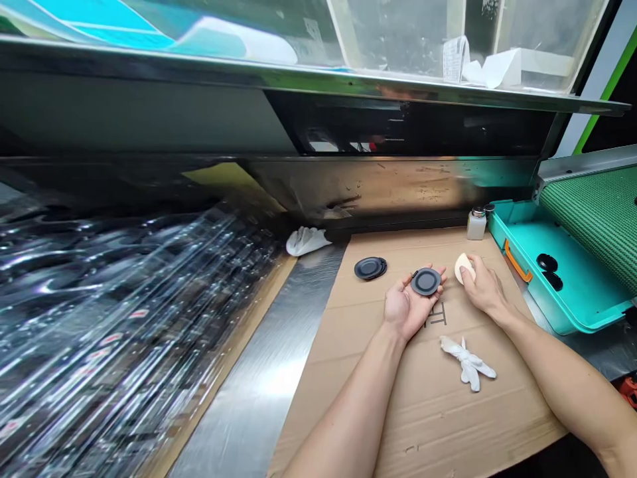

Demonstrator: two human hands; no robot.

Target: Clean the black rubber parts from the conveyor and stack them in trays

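A round dark grey disc lies in my left hand, which is palm up with the fingers curled beneath and around it. Pinched between the thumb and fingers of my right hand is a round cream-coloured pad; it is a short way right of the disc and apart from it. More dark discs, stacked and overlapping, rest on the cardboard left of my hands. A white glove lies on the cardboard nearer to me, between my forearms.
A white bottle with a metal cap stands at the cardboard's back right. Beside it, a turquoise tray holds black round pieces, below a green conveyor belt. Plastic-wrapped items fill the left. Another white glove lies behind.
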